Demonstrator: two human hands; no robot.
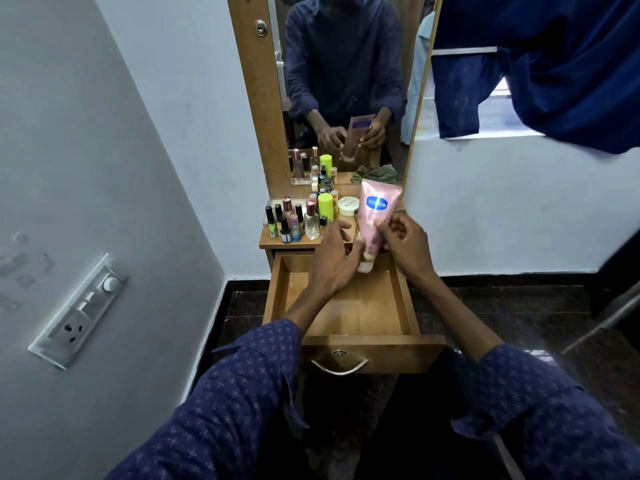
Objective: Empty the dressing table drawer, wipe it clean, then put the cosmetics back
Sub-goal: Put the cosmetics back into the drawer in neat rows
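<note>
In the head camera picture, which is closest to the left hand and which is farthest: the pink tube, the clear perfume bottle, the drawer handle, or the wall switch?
From the left hand:
1. Pink tube, touching the fingertips, above the open drawer.
2. Clear perfume bottle, on the tabletop just beyond the hand.
3. Drawer handle, on the drawer front, nearer the person.
4. Wall switch, far off on the left wall.

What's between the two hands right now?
In the head view, the pink tube stands cap-down between the left hand and right hand, held by both over the open drawer.
</note>
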